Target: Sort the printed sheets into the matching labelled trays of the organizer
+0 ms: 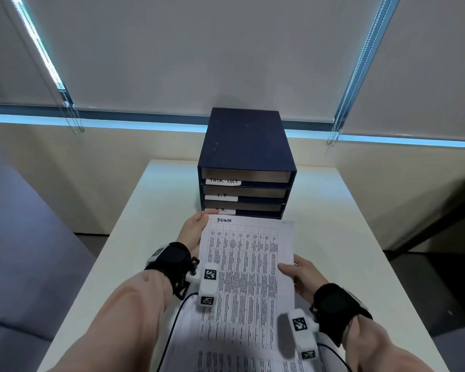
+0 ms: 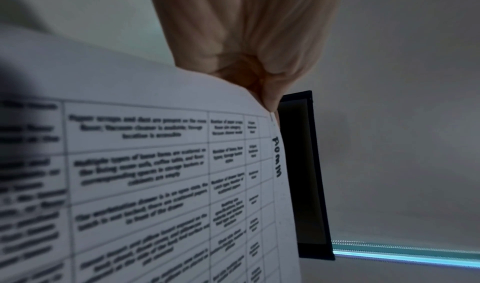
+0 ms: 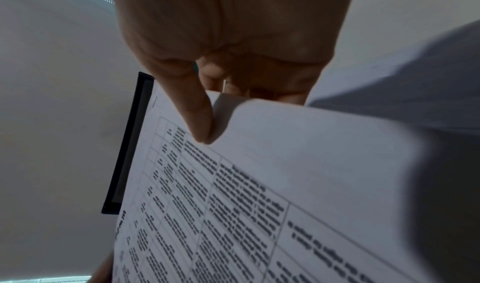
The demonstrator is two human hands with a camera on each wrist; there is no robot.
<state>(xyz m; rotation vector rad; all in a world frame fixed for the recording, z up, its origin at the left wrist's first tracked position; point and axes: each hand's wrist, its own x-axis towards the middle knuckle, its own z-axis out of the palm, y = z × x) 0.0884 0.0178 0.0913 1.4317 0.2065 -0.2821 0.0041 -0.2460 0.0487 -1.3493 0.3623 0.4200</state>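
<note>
A printed sheet (image 1: 249, 275) with a table and "ADMIN" handwritten at its top is held in the air in front of the dark blue organizer (image 1: 244, 146). My left hand (image 1: 195, 232) grips the sheet's top left corner. My right hand (image 1: 298, 275) pinches its right edge, thumb on top. The wrist views show the sheet (image 2: 155, 164) (image 3: 259, 184) with fingers behind it and the organizer (image 2: 306, 174) (image 3: 127, 143) beyond. The organizer's trays carry white labels: "TASK LIST" (image 1: 223, 181), "I.T" (image 1: 221, 197), "H.R." (image 1: 222, 210). The lowest tray is hidden behind the sheet.
More printed sheets (image 1: 239, 361) lie on the white table (image 1: 333, 210) near its front edge, under my wrists. A grey seat (image 1: 24, 251) stands to the left. A dark object (image 1: 462, 200) sits at the right. Window blinds (image 1: 226, 49) fill the back wall.
</note>
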